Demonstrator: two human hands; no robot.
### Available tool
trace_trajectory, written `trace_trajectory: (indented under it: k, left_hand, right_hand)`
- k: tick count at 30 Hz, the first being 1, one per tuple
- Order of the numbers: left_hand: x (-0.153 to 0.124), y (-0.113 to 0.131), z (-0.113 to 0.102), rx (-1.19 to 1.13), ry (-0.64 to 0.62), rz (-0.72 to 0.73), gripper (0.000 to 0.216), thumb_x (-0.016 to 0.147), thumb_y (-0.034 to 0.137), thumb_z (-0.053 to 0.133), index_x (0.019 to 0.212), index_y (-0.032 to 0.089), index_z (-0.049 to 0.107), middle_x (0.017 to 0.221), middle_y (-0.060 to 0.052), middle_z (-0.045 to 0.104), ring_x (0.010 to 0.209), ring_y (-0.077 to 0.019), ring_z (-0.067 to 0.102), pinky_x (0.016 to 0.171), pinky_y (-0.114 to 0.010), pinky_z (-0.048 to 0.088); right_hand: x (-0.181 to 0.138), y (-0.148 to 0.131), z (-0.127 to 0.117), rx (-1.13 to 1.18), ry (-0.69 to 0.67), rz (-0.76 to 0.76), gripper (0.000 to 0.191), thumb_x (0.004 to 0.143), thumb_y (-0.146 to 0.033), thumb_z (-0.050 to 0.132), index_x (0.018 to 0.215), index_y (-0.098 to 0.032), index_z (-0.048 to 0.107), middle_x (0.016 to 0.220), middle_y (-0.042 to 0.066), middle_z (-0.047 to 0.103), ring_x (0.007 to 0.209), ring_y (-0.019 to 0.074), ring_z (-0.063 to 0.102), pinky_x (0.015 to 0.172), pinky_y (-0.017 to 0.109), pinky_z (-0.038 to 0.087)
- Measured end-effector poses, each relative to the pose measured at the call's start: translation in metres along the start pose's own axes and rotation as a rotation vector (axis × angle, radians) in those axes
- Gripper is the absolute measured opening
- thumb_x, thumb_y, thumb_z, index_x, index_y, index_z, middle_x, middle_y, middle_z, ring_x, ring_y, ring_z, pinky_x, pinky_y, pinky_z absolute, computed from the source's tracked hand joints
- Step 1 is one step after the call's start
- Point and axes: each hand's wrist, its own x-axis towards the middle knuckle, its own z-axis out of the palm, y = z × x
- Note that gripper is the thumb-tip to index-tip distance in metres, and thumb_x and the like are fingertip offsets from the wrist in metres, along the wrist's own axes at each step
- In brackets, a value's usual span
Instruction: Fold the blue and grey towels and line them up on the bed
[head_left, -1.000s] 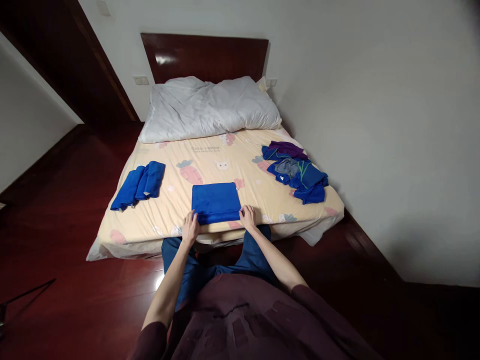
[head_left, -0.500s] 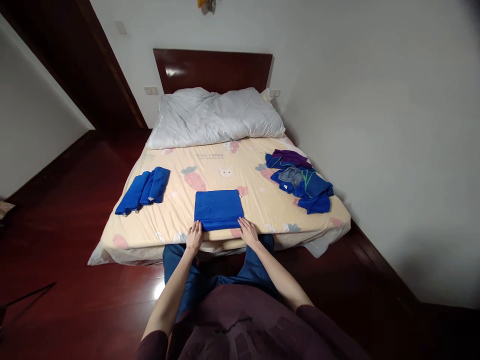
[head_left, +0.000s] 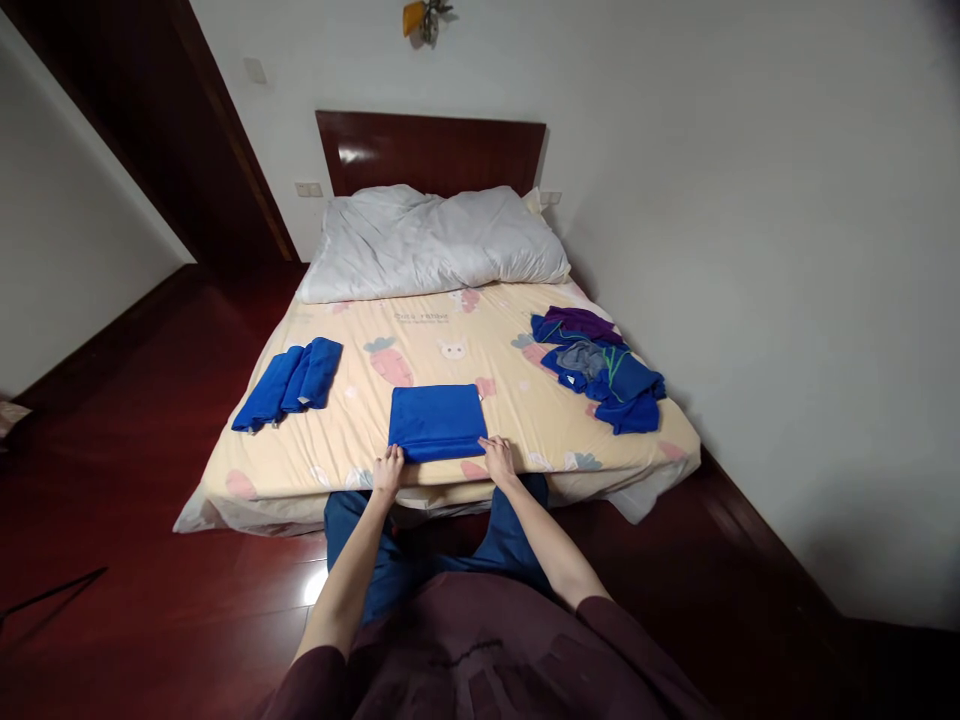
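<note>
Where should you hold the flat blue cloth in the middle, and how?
Probably by the two near ends of its folded strip, one hand at each, coming from the near edge of the bed. The blue cloth lies flat, and that strip seems to give fingers a thicker edge. The left hand and right hand are there.

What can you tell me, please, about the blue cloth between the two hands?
The cloth is plain blue, soft-looking fabric, folded into a rough rectangle. It lies flat on the bed, near the foot edge, with a narrow doubled band along its near side. The left hand touches its near left corner, the right hand its near right one. The underside is hidden.
</note>
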Motion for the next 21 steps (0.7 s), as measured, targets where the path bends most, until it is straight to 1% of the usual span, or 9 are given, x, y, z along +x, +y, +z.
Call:
trace_trajectory:
  k: [3,6,10,12,15,16,18,21]
  left_hand:
    - [-0.011,-0.003,-0.001,-0.008,-0.012,0.013,0.06,0.09,0.0,0.032,0.144,0.014,0.053,0.152,-0.023,0.048,0.141,-0.0325,0.048,0.098,-0.051,0.054]
    - [-0.027,-0.004,0.0,-0.027,-0.029,0.008,0.06,0.091,0.0,0.031,0.144,0.014,0.054,0.153,-0.019,0.048,0.141,-0.0304,0.049,0.099,-0.048,0.054]
    - [-0.049,-0.007,0.007,-0.088,-0.004,-0.023,0.057,0.092,0.002,0.033,0.142,0.017,0.056,0.15,-0.017,0.052,0.134,-0.0298,0.056,0.096,-0.045,0.055]
    - [-0.054,-0.011,0.009,-0.134,0.03,0.006,0.056,0.091,0.003,0.035,0.139,0.017,0.059,0.148,-0.016,0.055,0.132,-0.0292,0.057,0.1,-0.046,0.052]
    - [-0.053,-0.019,0.011,-0.204,0.071,0.093,0.056,0.085,0.002,0.041,0.134,0.016,0.063,0.143,-0.015,0.06,0.133,-0.0281,0.056,0.109,-0.047,0.045]
    - [-0.05,-0.023,0.011,-0.237,0.08,0.099,0.057,0.082,0.001,0.043,0.133,0.016,0.064,0.14,-0.014,0.063,0.132,-0.0277,0.057,0.11,-0.046,0.044]
    - [-0.044,-0.03,0.012,-0.324,0.096,0.053,0.06,0.076,0.001,0.047,0.13,0.018,0.066,0.132,-0.013,0.068,0.128,-0.0263,0.059,0.109,-0.042,0.046]
    - [-0.038,-0.037,0.013,-0.507,0.146,-0.082,0.059,0.071,0.002,0.049,0.122,0.018,0.071,0.118,-0.011,0.073,0.117,-0.0244,0.065,0.105,-0.038,0.05]
  right_hand:
    - [-0.015,0.004,-0.001,-0.017,-0.017,-0.017,0.056,0.084,0.002,0.049,0.125,-0.027,0.074,0.133,0.005,0.069,0.118,0.0268,0.06,0.102,0.04,0.043]
    - [-0.034,0.008,-0.001,0.017,-0.002,-0.039,0.058,0.082,0.002,0.05,0.127,-0.026,0.073,0.134,0.004,0.069,0.115,0.0268,0.06,0.103,0.042,0.044]
    - [-0.057,0.015,0.003,0.187,0.057,-0.051,0.062,0.078,0.004,0.048,0.126,-0.026,0.072,0.131,0.002,0.07,0.115,0.0249,0.06,0.106,0.043,0.046]
    - [-0.062,0.02,0.005,0.307,0.075,-0.056,0.062,0.077,0.004,0.046,0.125,-0.026,0.073,0.129,0.003,0.071,0.117,0.0229,0.06,0.109,0.042,0.047]
    - [-0.061,0.03,0.008,0.451,0.087,-0.035,0.061,0.074,0.003,0.046,0.121,-0.026,0.074,0.125,0.004,0.072,0.117,0.0213,0.062,0.109,0.042,0.048]
    - [-0.059,0.033,0.009,0.478,0.092,-0.03,0.061,0.073,0.002,0.046,0.119,-0.026,0.075,0.122,0.005,0.072,0.116,0.0214,0.062,0.109,0.042,0.048]
    - [-0.054,0.037,0.01,0.511,0.113,-0.044,0.059,0.07,0.002,0.047,0.113,-0.025,0.076,0.116,0.005,0.074,0.115,0.022,0.062,0.109,0.044,0.048]
    - [-0.049,0.04,0.013,0.555,0.152,-0.066,0.057,0.066,0.003,0.046,0.106,-0.023,0.077,0.114,0.006,0.071,0.114,0.022,0.063,0.107,0.043,0.05]
